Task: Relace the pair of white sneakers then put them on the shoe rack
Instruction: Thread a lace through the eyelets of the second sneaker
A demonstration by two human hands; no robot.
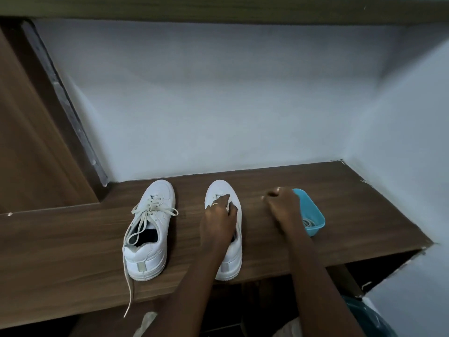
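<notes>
The relacing looks half done: the laced sneaker [158, 216] stands at the lower left of centre on the wooden surface [352, 210], toe toward the pale wall [218, 105], its bow loose and one lace end [130, 288] trailing over the front edge; the second sneaker [221, 189] stands just beside it to the right, parallel, and shows almost no lacing; the left hand [218, 217] lies over its tongue and eyelets with the fingers reaching toward the toe, and a short pale strand shows by the thumb, but whether the grip pinches that strand or only rests on the shoe cannot be told; the right hand [283, 203] hovers near the shoe, in front of the blue tub [313, 210] at the right of the frame, with its fingers curled; pale spots at the fingertips could be a lace tip or nails, so its grip cannot be told either; a spare lace [308, 223] lies coiled in the tub; the step in hand is probably threading the second sneaker from the toe eyelets upward; the next move likely calls for a firm pinch on a lace tip, the shoe held steady under the other hand, and even lengths drawn through both sides; no shoe rack can be made out here.
</notes>
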